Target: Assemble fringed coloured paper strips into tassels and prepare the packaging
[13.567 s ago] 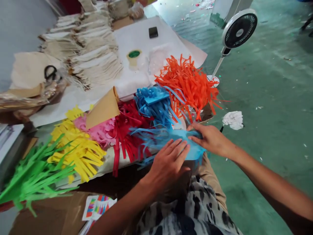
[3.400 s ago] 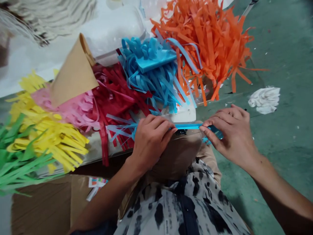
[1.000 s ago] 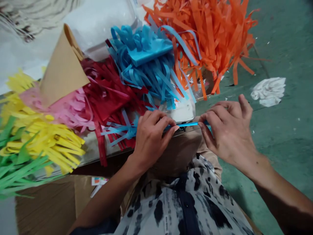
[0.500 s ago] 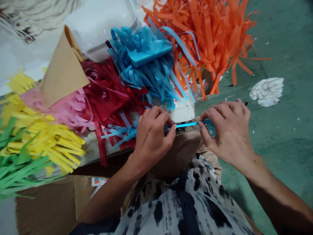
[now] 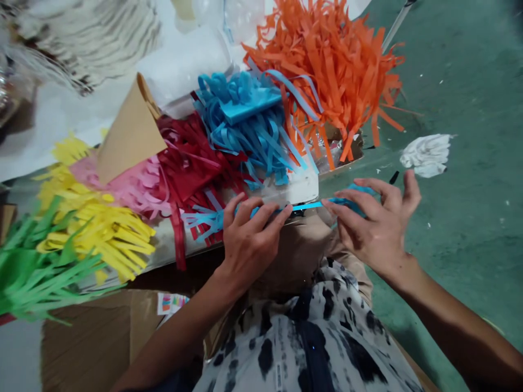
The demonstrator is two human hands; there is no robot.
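Observation:
A blue tissue-paper tassel (image 5: 308,206) is stretched level between my hands, narrow in the middle, with fringed strips spreading at its left end. My left hand (image 5: 254,231) is closed on its left part, fingers over the top. My right hand (image 5: 373,220) holds the other side between thumb and fingertips, its outer fingers lifted and spread; the thumb is partly hidden. More blue paper shows behind the right fingers, beside a small black tip (image 5: 394,177) whose kind I cannot make out.
Fringed paper bunches lie along the table: green (image 5: 24,277), yellow (image 5: 98,237), pink (image 5: 139,185), dark red (image 5: 192,163), blue (image 5: 249,114) and orange (image 5: 322,71). A tan paper cone (image 5: 133,133) stands among them. White crumpled paper (image 5: 427,155) lies on the green floor (image 5: 469,228). Cardboard (image 5: 90,332) is lower left.
My right hand's fingers have spread and lifted, showing more blue paper behind them. My left fingers have stretched out flatter along the tassel. The view has shifted, so the table bunches sit farther right.

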